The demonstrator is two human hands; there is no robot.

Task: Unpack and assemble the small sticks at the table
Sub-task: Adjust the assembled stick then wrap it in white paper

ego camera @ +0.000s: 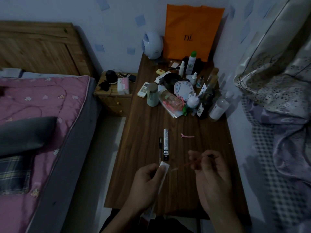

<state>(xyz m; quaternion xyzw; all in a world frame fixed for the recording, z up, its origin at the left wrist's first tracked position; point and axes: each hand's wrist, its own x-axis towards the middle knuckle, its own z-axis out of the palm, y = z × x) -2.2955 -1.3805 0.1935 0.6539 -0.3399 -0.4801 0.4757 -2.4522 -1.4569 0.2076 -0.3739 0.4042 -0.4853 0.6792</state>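
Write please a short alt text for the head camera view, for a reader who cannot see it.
Over a dark wooden table, the left hand holds a white paper packet and the right hand pinches a thin reddish stick. A black pen and a narrow black box lie ahead; bottles crowd the far end.

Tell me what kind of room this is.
Most likely a bedroom: a bed with a pink quilt stands left of the wooden table, beside a nightstand, and toiletry bottles crowd the table's far end.
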